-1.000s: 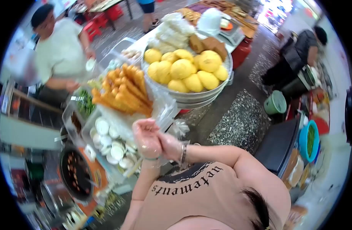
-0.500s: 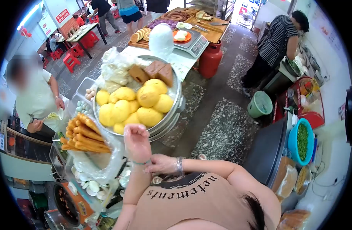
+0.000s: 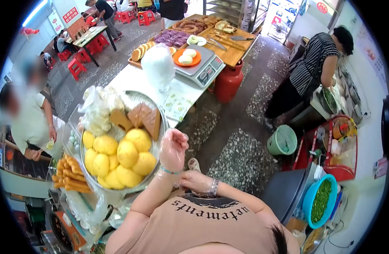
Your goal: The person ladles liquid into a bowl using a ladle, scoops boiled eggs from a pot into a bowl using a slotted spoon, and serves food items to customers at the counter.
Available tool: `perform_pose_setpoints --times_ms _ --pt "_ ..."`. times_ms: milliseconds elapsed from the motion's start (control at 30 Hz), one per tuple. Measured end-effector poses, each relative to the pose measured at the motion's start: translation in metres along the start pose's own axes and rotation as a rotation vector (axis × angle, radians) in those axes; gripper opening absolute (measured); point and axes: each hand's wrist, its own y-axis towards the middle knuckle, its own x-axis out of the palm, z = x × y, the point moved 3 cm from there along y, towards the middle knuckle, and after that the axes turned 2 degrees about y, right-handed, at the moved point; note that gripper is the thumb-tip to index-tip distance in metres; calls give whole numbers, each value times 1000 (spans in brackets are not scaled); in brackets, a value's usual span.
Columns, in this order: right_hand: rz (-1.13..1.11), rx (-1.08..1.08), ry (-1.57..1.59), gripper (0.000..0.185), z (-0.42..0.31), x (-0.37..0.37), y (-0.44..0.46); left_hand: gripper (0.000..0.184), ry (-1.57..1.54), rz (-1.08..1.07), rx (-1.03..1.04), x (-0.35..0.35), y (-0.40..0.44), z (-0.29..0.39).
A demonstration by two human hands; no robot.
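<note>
My left hand (image 3: pixel 173 150) is raised at the centre in a thin clear glove, its fingers loosely curled with nothing in them. A turquoise band circles that wrist. Just below it, my right hand (image 3: pixel 196 181) pinches the clear film at the left wrist; a silvery band is on the right wrist. Left of my hands stands a round metal steamer (image 3: pixel 161 127) with yellow buns (image 3: pixel 127 153), brown cake pieces (image 3: pixel 145 117) and bagged pale buns (image 3: pixel 97 113). Fried dough sticks (image 3: pixel 70 172) lie at its lower left, partly behind clear plastic.
Beyond the steamer, a white table (image 3: pixel 133 84) bears a scale (image 3: pixel 203 67) with an orange plate. A red gas cylinder (image 3: pixel 228 84), green bucket (image 3: pixel 282 140) and blue basin (image 3: pixel 320 201) stand to the right. One person (image 3: pixel 310 70) works at the right; others are at the left.
The view has swung, so the steamer and dough sticks sit further left. My left hand has risen away from my right hand, which has moved from the palm to the left wrist.
</note>
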Motion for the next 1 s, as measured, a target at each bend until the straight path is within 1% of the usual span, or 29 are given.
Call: perform_pose_setpoints --times_ms 33,67,100,133,167,233,267,300,367,400,433,500,567,633,667,733,767,867,900,967,1000 --pt "-24 36 -61 28 0 -18 10 29 -9 7 -14 -2 18 -3" --pt "-19 36 -66 28 0 -34 19 29 -18 -16 -7 -1 36 -7" --pt "-10 14 -137 27 -4 -53 28 29 -28 -21 -5 1 56 -11" --pt "-7 -6 -217 28 -9 -75 39 27 -67 23 -25 4 79 -16" --pt "-22 11 -222 28 -13 -94 47 26 -106 84 -51 6 97 -21" --pt "18 -88 -356 26 -29 -127 65 28 -103 52 -66 13 134 -29" --pt "-14 85 -364 26 -38 -144 70 28 -77 8 -66 18 151 -30" --pt "-25 93 -351 26 -35 -158 79 28 -47 -33 -72 23 163 -30" --pt "-8 174 -217 25 -22 -183 96 28 -1 -12 -79 26 182 -29" --pt "-45 296 -119 26 -18 -190 104 27 43 -16 -85 27 192 -29" --pt "-47 297 -109 26 -11 -197 113 27 48 -11 -91 24 201 -30" --pt "-92 -23 -245 27 -1 -209 136 28 172 183 -3 10 218 -27" --pt "-236 18 -162 26 -14 -226 158 24 148 269 85 -2 235 -17" --pt "-331 -205 -310 25 -15 -242 185 19 48 453 152 -3 248 -6" --pt "-322 -215 -313 25 -16 -253 197 19 44 479 213 -3 256 -3" --pt "-453 -289 -303 26 -23 -268 210 20 64 534 312 4 272 3" --pt "-453 -299 -314 26 -29 -280 214 20 63 524 323 10 282 4" --pt "-680 -62 -221 22 -40 -306 228 26 68 515 440 21 311 10" --pt "-706 -78 -235 22 -45 -317 234 26 69 521 473 29 321 12" --pt "-756 -161 -203 21 -55 -333 242 28 91 602 460 43 334 12" --pt "-798 -163 -212 22 -51 -338 248 28 89 620 485 46 339 10"
